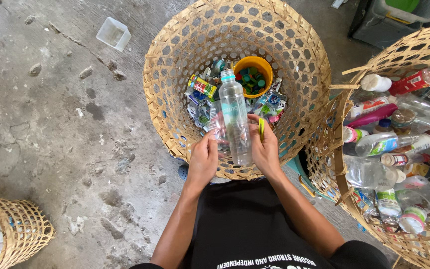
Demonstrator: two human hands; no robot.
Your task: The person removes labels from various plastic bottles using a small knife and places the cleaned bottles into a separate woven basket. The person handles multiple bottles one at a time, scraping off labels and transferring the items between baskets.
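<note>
A clear plastic bottle [235, 117] with a pale blue cap is held between both hands over a large woven bamboo basket [294, 60]. My left hand [203, 160] grips the bottle's lower left side, where a clear film label hangs loose. My right hand [265, 149] holds the bottle's right side together with a small yellow-green cutter [261, 128]. Inside the basket lie torn labels and wrappers [200, 97] and an orange bowl [253, 67] filled with coloured bottle caps.
A second woven basket [342, 169] at the right is full of several plastic bottles. A small basket [23, 229] with white pieces stands at the lower left. A clear square tub [113, 33] lies on the concrete floor; a grey bin [399, 20] is at the top right.
</note>
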